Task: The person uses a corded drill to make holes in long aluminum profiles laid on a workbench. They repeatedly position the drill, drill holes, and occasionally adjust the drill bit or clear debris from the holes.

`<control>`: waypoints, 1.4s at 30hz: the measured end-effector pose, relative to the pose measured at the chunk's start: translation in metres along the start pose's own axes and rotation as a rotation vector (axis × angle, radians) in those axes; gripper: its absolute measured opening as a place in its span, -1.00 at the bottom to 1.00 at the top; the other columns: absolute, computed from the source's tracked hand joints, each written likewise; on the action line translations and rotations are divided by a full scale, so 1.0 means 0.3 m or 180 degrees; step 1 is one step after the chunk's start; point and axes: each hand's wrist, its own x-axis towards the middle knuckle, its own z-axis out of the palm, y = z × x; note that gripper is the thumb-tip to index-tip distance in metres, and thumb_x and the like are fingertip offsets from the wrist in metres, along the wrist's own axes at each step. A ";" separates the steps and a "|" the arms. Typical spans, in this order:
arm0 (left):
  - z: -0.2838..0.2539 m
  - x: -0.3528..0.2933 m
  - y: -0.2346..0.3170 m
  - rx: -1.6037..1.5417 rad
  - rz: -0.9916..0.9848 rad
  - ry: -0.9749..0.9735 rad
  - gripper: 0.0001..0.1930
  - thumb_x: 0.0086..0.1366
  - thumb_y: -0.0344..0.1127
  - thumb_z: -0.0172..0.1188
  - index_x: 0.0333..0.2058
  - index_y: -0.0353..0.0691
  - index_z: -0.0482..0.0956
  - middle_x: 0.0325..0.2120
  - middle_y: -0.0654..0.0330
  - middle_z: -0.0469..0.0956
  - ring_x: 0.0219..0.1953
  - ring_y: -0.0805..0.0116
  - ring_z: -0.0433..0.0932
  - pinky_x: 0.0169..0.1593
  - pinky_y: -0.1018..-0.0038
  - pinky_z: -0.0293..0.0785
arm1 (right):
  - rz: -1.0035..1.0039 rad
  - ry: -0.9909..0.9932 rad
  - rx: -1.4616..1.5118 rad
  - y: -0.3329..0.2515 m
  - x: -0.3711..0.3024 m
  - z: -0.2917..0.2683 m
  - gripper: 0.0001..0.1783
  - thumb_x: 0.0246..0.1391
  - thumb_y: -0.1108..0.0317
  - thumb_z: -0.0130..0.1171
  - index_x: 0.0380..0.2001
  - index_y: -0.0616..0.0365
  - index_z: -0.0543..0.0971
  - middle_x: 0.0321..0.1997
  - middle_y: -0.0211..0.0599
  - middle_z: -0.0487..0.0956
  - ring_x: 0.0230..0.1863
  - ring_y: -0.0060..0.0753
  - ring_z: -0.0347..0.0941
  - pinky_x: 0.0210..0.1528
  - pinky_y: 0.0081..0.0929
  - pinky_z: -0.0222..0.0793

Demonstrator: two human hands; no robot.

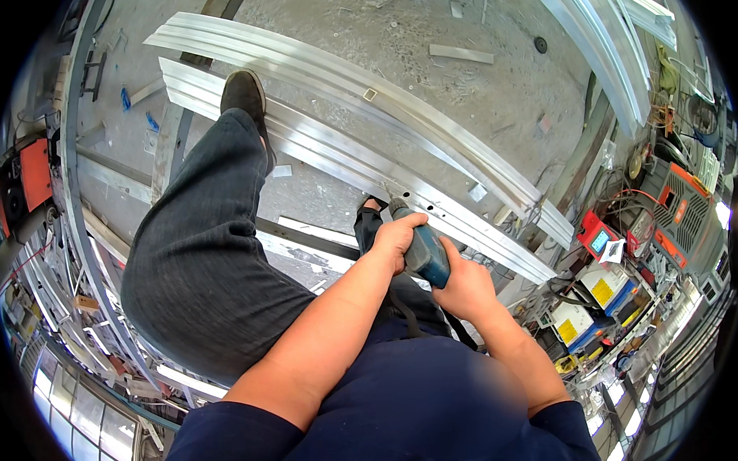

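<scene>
A blue-green power drill point(427, 255) points forward and down at a long silvery metal profile point(323, 152). My left hand point(396, 241) is wrapped round the drill's left side, near its front. My right hand point(468, 284) grips the drill from the right, toward its rear; the fingers on the far side are partly hidden. Small dark holes point(419, 201) show in the profile just beyond the drill's nose. Whether the bit touches the metal I cannot make out. My left shoe point(243, 96) rests on the same profile, farther left.
A second long metal profile point(286, 57) lies parallel beyond the first, both across a steel frame point(170, 146). More profiles point(607, 56) are at the far right. An orange-and-grey machine point(685, 213), a red device point(596, 235) and cables crowd the right. Scraps litter the concrete floor point(376, 36).
</scene>
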 end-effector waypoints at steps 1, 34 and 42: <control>-0.002 -0.001 0.005 0.0007 -0.0019 -0.0005 -0.54 0.16 -0.23 0.40 -0.08 -0.44 0.52 -0.30 0.04 0.59 -0.34 0.17 0.64 -0.23 0.20 0.63 | 0.0014 -0.0027 -0.0030 -0.005 0.000 -0.002 -0.01 -0.24 0.29 0.34 0.37 0.09 0.26 -0.33 0.13 0.66 -0.23 0.25 0.61 -0.09 -0.01 0.54; 0.071 0.034 0.040 -0.0530 -0.0309 0.0154 -0.54 0.19 -0.16 0.38 -0.06 -0.37 0.52 -0.24 0.07 0.58 -0.28 0.15 0.62 -0.22 0.09 0.60 | -0.0164 -0.0380 -0.0544 -0.014 0.094 -0.186 -0.03 -0.25 0.26 0.34 0.36 -0.09 0.31 -0.30 0.03 0.68 -0.24 0.14 0.63 -0.11 -0.08 0.55; 0.070 0.027 0.040 -0.0627 -0.0248 0.0130 -0.55 0.20 -0.18 0.37 -0.07 -0.39 0.52 -0.25 0.05 0.58 -0.30 0.14 0.63 -0.22 0.11 0.62 | -0.0207 -0.0323 -0.0652 -0.014 0.092 -0.179 -0.04 -0.23 0.26 0.33 0.36 -0.07 0.31 -0.29 0.03 0.68 -0.23 0.15 0.64 -0.11 -0.06 0.56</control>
